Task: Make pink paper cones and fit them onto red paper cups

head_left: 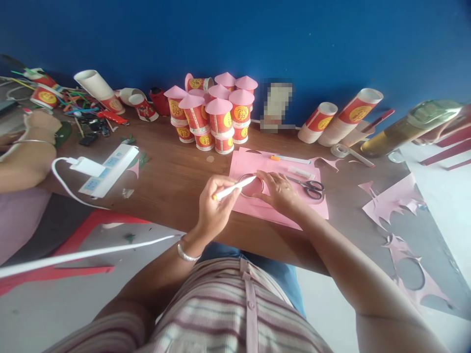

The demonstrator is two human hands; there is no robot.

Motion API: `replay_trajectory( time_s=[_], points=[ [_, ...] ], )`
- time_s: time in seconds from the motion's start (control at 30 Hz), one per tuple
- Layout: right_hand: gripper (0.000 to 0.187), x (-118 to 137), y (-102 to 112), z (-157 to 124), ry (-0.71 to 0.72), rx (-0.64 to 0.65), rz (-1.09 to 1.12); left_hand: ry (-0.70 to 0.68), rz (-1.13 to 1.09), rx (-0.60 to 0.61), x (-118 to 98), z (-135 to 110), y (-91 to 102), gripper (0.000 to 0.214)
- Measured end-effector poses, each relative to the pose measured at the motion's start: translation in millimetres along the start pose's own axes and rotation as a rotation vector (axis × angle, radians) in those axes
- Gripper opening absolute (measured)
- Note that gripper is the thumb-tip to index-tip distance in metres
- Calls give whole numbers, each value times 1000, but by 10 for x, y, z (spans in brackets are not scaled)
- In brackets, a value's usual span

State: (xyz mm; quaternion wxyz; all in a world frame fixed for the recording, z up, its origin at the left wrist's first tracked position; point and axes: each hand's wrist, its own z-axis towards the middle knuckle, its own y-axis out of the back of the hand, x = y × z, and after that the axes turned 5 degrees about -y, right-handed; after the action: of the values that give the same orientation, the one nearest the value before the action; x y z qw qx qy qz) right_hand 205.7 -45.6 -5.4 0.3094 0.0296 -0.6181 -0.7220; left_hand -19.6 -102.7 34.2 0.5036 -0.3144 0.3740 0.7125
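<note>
My left hand [216, 203] is closed around a white pen [231, 189] with an orange end, tilted so its point is toward my right fingers. A thin round ring [262, 186] rests on the stacked pink paper [243, 208]. My right hand [277, 190] holds the ring down, thumb at its lower edge and fingertips by its upper edge, close to the pen's point. Just right of that hand lie black-handled scissors [312, 189], their blades partly hidden. A glue stick [300, 172] and another pen with an orange end [290, 160] lie on the paper above.
Pink-roofed red paper cups [221, 117] stand stacked at the back. Cup stacks [318, 122], tape [339, 150] and a bottle [412, 127] are at the right, above pink scraps [408, 264]. A power strip [108, 171] and another person's arm [29, 152] are at the left.
</note>
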Motion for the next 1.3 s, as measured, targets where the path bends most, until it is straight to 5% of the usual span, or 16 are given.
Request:
replay_trajectory(
  time_s=[0.2,0.37,0.47,0.57,0.63,0.8,0.9,1.07,1.3],
  points=[
    [51,-27,-23,9,29,-17,2,231,-493,-122,-56,498,-413,30],
    [44,-18,-38,16,8,-34,-51,127,-461,-41,-391,997,-756,19],
    [46,1,-31,12,26,-43,-42,77,-536,62,-452,1289,-748,21],
    [47,12,-24,4,53,-65,-23,22,-675,334,-247,1498,-520,29],
    [47,13,-28,1,56,-71,-17,92,-682,410,18,1552,-283,39],
    [52,21,-42,8,-21,-33,0,343,-663,287,793,1367,284,42],
    [54,33,-29,9,-44,-18,21,459,-564,250,1118,1183,430,46],
    [56,47,-7,-5,-62,-4,38,346,-290,367,1247,1123,269,40],
    [60,78,45,-12,-65,4,38,40,-158,527,1056,1323,-414,27]
  ],
)
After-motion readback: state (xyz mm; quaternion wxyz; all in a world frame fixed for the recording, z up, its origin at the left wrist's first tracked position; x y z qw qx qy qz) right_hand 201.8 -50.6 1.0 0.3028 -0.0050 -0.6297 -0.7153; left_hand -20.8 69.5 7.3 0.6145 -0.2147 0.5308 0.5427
